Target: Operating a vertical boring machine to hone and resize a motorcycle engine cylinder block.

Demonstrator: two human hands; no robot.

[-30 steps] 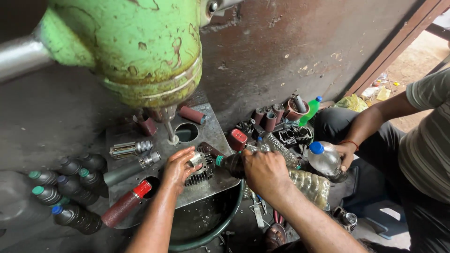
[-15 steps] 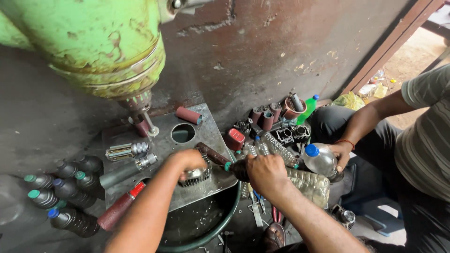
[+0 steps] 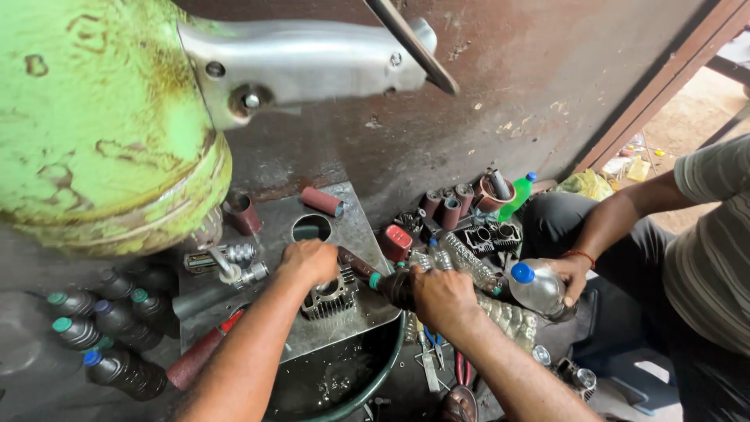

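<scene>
My left hand (image 3: 311, 262) rests on a finned grey metal cylinder block (image 3: 332, 295) that sits on the steel machine table (image 3: 355, 223), just below the round hole (image 3: 312, 227) in the plate. My right hand (image 3: 441, 298) grips a dark bottle with a teal cap (image 3: 391, 284), its neck pointing toward the cylinder block. The big green machine head (image 3: 101, 133) hangs over the table at upper left.
Several dark capped bottles (image 3: 101, 328) stand at left. Sanding sleeves (image 3: 322, 201) and metal parts lie on and behind the table. Another person sits at right, a hand (image 3: 574, 273) on a clear bottle with a blue cap (image 3: 535, 287). A green basin (image 3: 367, 387) sits below.
The view has shifted so the machine head looks larger. My left hand stays on the cylinder block, and my right hand has brought the dark bottle's neck closer to it.
</scene>
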